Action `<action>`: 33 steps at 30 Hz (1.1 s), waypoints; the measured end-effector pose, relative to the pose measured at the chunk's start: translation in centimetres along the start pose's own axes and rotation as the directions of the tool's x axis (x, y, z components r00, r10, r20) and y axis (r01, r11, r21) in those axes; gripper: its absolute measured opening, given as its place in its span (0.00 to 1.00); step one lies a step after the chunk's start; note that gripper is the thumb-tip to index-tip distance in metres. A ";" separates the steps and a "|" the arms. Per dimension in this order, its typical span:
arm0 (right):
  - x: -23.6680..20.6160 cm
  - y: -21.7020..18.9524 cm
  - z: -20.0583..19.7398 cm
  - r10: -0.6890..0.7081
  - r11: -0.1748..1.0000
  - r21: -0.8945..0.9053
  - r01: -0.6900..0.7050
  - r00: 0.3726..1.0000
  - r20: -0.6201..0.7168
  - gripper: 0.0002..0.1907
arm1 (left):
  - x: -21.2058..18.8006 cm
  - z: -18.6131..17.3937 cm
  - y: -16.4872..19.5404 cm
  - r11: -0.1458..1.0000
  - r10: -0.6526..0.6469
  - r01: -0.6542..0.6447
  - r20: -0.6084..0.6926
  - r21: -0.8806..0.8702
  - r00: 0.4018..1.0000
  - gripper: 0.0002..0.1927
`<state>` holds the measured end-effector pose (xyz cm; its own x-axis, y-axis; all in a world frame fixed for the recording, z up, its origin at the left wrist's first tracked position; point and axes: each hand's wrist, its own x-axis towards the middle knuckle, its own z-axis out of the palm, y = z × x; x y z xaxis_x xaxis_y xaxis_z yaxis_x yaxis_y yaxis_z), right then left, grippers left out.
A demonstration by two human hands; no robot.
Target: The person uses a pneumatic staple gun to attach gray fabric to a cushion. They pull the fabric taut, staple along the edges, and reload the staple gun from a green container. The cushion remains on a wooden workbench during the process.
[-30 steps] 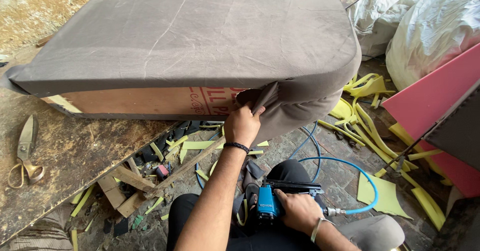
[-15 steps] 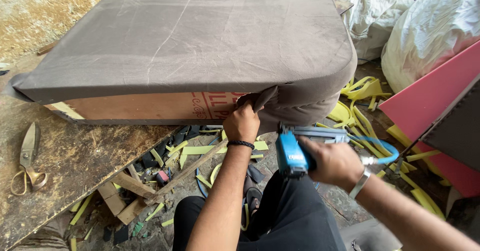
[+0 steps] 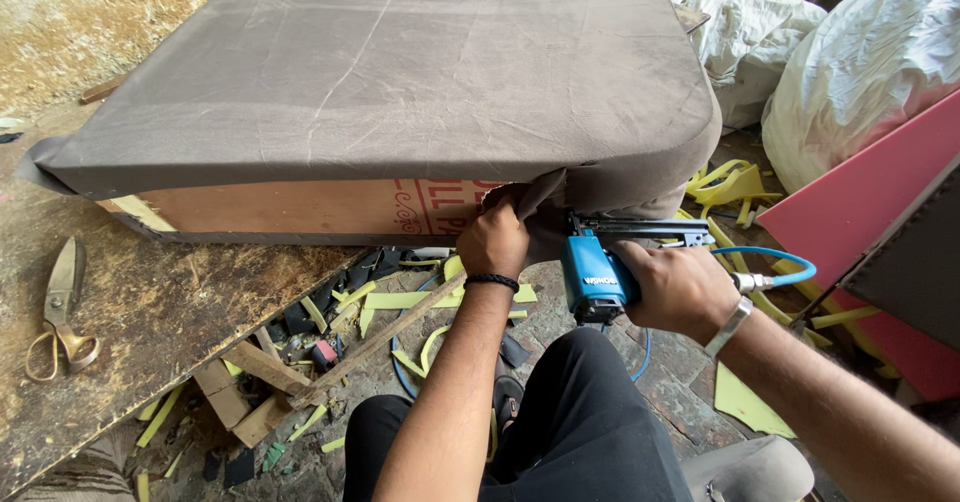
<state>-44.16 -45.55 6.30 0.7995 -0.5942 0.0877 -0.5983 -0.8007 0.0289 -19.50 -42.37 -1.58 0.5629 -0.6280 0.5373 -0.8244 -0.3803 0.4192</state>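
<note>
A large cushion covered in grey-brown fabric (image 3: 400,72) lies on a worn workbench (image 3: 150,312), its plywood side (image 3: 290,207) partly bare. My left hand (image 3: 495,237) pinches the loose fabric edge (image 3: 535,197) against the plywood near the right corner. My right hand (image 3: 675,287) grips a blue pneumatic staple gun (image 3: 600,267), its black nose held against the fabric just right of my left hand. A blue air hose (image 3: 775,257) runs off from the gun's rear.
Brass-handled scissors (image 3: 60,307) lie on the bench at the left. Wood offcuts (image 3: 250,377) and yellow foam strips (image 3: 420,302) litter the floor below. White stuffed bags (image 3: 860,72) and a pink board (image 3: 850,217) stand at the right.
My right hand lifted the staple gun from my lap up to the cushion's side beside my left hand. My left hand kept hold of the fabric edge.
</note>
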 end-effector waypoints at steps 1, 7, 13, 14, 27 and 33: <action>-0.3 0.2 0.8 -0.002 1.000 0.017 0.002 1.000 0.019 0.38 | 0.0 -0.1 0.0 1.000 -0.009 0.009 0.008 0.002 1.000 0.04; -5.1 -1.9 9.6 -0.124 0.974 0.194 0.114 0.991 0.043 0.38 | -0.3 -0.5 0.2 0.996 -0.034 0.035 0.018 -0.086 0.999 0.08; -6.6 -5.4 17.4 -0.065 0.965 0.258 -0.037 0.924 0.376 0.38 | -1.4 -0.2 0.4 0.993 -0.084 0.088 0.055 -0.073 0.995 0.14; -6.5 -5.7 18.0 -0.077 0.963 0.267 -0.024 0.930 0.361 0.38 | -1.7 -0.1 0.4 0.993 -0.087 0.091 0.056 -0.071 0.995 0.14; -5.0 -5.9 17.1 -0.019 0.945 0.304 -0.119 0.909 0.416 0.35 | -3.6 0.9 1.1 0.979 -0.075 0.081 0.044 -0.185 0.996 0.12; -5.2 -6.0 17.3 -0.009 0.951 0.283 -0.126 0.902 0.433 0.35 | -4.3 0.7 2.0 0.969 -0.105 0.125 0.099 -0.215 0.989 0.13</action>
<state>-43.80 -38.96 -11.53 0.7494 -0.5609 -0.3519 -0.6545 -0.7077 -0.2659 -23.56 -40.94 -3.58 0.6381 -0.6486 0.4150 -0.7156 -0.3005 0.6306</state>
